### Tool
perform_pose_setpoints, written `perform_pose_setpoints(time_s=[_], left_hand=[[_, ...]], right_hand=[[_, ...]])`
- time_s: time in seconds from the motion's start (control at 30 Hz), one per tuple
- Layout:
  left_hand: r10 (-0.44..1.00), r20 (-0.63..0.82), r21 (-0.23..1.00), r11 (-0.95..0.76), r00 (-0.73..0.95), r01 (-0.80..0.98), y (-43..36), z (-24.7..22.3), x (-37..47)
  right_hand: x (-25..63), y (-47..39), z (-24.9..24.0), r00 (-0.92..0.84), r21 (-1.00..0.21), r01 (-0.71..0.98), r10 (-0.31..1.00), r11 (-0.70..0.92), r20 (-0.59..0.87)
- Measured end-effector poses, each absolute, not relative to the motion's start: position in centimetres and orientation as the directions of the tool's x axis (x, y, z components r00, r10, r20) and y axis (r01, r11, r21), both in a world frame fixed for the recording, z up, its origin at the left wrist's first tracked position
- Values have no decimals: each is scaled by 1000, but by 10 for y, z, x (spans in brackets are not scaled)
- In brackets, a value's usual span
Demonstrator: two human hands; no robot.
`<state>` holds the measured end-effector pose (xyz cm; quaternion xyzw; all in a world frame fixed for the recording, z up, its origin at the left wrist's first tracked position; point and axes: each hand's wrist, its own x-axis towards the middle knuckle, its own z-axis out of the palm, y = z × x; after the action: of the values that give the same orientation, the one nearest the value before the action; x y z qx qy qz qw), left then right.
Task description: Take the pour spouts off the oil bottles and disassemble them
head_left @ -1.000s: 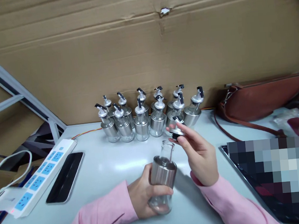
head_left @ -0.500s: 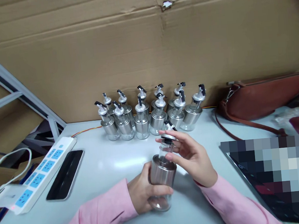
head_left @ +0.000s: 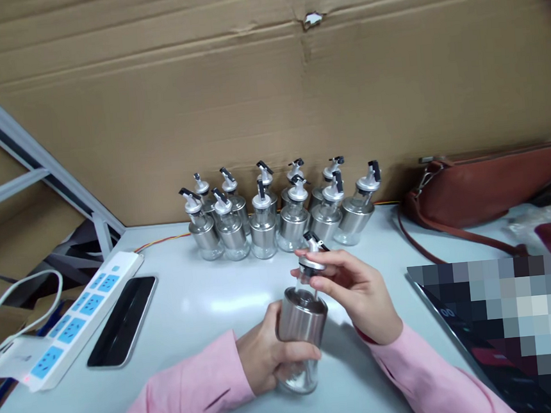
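Note:
A glass bottle with a steel sleeve (head_left: pixel 304 323) leans slightly to the right in front of me, with my left hand (head_left: pixel 273 351) wrapped round its lower half. My right hand (head_left: pixel 357 286) has its thumb and fingers closed on the bottle's silver and black pourer top (head_left: pixel 312 262), at the neck. Behind it, several similar bottles (head_left: pixel 263 230) stand in two rows on the pale table (head_left: pixel 208 321), each with a silver pourer and black flap.
On the left lie a white power strip (head_left: pixel 85 313) with blue sockets and a black phone (head_left: pixel 124 322). A brown bag (head_left: pixel 490 184) and a dark, partly pixelated device (head_left: pixel 464 325) are on the right. Cardboard (head_left: pixel 199 110) rises behind the bottles.
The pourer top has moved slightly down in the view, and my right thumb is now higher, close under its rim. My left hand still holds the bottle. The whole view has shifted slightly.

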<state>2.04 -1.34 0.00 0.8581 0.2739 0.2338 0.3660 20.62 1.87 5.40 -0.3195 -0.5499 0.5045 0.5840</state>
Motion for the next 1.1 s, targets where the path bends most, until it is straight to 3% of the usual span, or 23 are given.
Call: perform_pose_setpoints(time_s=[0.23,0.43,0.6,0.83,0.93,1.1], left_hand=[[597,210,704,-642,774,305,-12,-2,20],[604,238,560,-725,760,401,-3,-8,20],[623,190,457,-740,759,493,-3,-9,21],[730,272,552,-652,627,520,9,-12,12],[746,288,581,-635,601,510,12,-18,10],[732,387,605,-661,560,444,14,-20,10]], right_hand=[[204,17,47,-29,-925,-135,932,354,361],[214,17,52,166,-844,287,844,454,510],[234,20,60,275,-782,427,759,454,590],[278,46,35,287,-852,446,858,273,425],[289,66,14,293,-926,327,911,189,289],[298,98,2,279,-944,253,918,212,281]])
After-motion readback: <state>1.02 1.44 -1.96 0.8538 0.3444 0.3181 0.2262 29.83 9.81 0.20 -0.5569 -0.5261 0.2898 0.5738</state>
